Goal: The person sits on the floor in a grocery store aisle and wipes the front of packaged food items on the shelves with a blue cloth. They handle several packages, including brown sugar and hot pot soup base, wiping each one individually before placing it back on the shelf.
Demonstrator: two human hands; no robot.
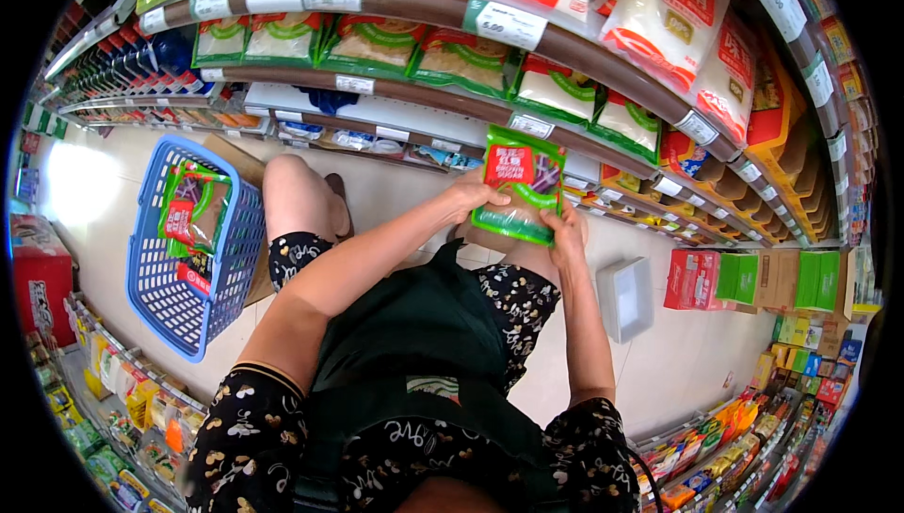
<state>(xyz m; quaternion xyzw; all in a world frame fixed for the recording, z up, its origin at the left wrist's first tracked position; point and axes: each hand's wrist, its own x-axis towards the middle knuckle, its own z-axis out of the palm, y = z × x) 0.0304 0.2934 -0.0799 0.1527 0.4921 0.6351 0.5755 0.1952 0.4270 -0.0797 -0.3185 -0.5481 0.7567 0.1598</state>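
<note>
Both hands grip one green-edged bag of brown sugar [522, 185] in front of the shelves. My left hand [474, 195] holds its left side, the thumb over the front. Lower down, my right hand [565, 230] pinches the bag's right edge. Just above it, similar green-edged bags [462, 61] stand in a row on a shelf. On the left, a blue plastic shopping basket [236, 259] holds another brown sugar bag [198, 209] and a dark packet with a red label [194, 273].
Large white bags [667, 15] fill the upper shelf at right. A grey plastic bin [626, 300] stands on the floor to the right, near red and green cartons [738, 278]. Behind the basket is a cardboard box [263, 280]. More stocked shelves [134, 379] line the aisle's other side.
</note>
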